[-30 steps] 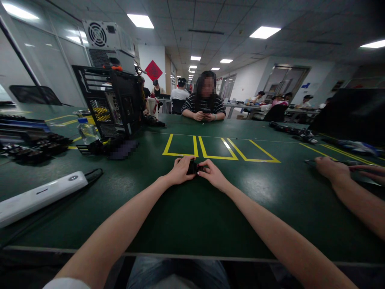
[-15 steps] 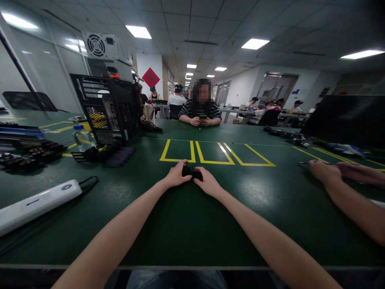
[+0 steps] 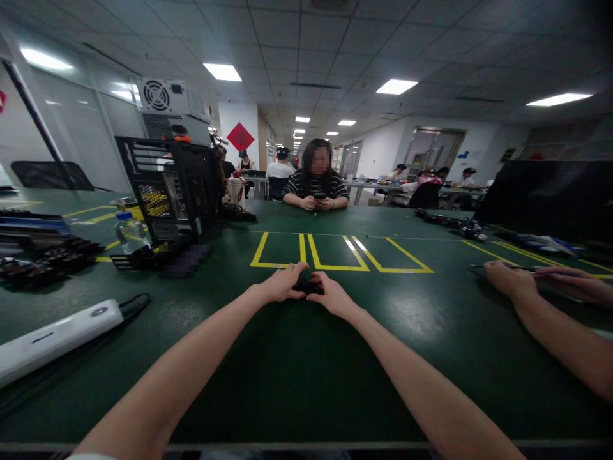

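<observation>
A small black object, too dark to name, sits between my two hands just in front of the yellow-taped boxes. From its left side my left hand grips it, with curved fingers reaching over it and the thumb near me. My right hand holds the object's right end between thumb and fingers. The fingertips of both hands are close together, and they hide part of the black thing. Both forearms stretch forward over the green tabletop.
Left: a white bar-shaped device with a black cord, a water bottle, and an open black computer case bearing power supplies. A seated person faces me with a phone. At right, another person's hand holds a thin dark tool.
My view has tilted up slightly, so the scene sits lower in the picture. The left fingers have shifted over the black object, which looks lower and flatter between my hands.
</observation>
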A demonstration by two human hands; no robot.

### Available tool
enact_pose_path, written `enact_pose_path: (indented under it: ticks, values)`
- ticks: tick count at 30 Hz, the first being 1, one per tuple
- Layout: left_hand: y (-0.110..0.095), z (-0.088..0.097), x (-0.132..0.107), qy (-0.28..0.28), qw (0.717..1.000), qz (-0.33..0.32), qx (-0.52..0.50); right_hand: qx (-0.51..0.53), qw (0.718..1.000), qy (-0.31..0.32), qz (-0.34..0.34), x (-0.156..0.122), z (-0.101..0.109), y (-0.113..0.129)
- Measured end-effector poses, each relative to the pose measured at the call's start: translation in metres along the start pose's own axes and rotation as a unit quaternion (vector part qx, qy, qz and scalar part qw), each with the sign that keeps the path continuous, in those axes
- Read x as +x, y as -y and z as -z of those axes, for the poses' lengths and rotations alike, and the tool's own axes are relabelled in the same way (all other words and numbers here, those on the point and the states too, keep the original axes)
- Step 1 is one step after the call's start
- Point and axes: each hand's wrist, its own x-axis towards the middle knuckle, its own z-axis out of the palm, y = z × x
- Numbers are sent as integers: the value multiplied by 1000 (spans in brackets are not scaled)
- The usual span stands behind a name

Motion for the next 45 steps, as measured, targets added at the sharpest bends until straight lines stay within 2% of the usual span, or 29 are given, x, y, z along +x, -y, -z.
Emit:
enact_pose_path:
  ticks: [3, 5, 8, 11, 15, 17, 19, 22, 25, 29, 31, 33, 38, 42, 45]
  values:
    - [-11, 6, 15, 77, 994, -61, 46, 12, 999, 28, 21, -2, 16, -5]
    - [-23, 7, 22, 106, 989, -83, 57, 20, 999, 44, 20, -4, 28, -7]
    - [-41, 5, 24, 108, 987, -98, 60, 34, 997, 76, 10, -8, 43, -7]
    - [-54, -2, 17, 80, 994, -79, 19, 56, 993, 104, 4, -10, 50, -5]
    - [-62, -13, -3, 22, 998, -9, -63, 80, 986, 145, 6, -14, 47, 8]
    - [-67, -13, -18, 6, 996, 20, -92, 100, 979, 176, 9, -17, 42, 17]
    - [-73, -5, -39, 7, 993, 45, -111, 114, 975, 188, 13, -18, 36, 23]
    - [-78, 17, -80, 46, 987, 83, -133, 97, 986, 134, 20, -17, 29, 23]
    - [-69, 43, -135, 53, 985, 127, -108, 58, 994, 94, 10, -15, 27, 16]
    - [-32, 67, -214, -37, 976, 214, -6, 14, 998, 68, 6, -13, 28, 8]
    - [-11, 74, -247, -81, 955, 278, 66, 3, 998, 60, 9, -13, 28, 8]
    - [3, 80, -273, -91, 941, 315, 84, -9, 998, 56, 6, -13, 26, 8]
    - [18, 88, -304, -77, 910, 395, 104, -25, 998, 55, 2, -13, 24, 8]
    - [26, 93, -317, -98, 904, 397, 126, -45, 997, 56, 4, -13, 23, 6]
    - [27, 96, -317, -99, 906, 387, 141, -53, 997, 55, 16, -12, 22, 3]
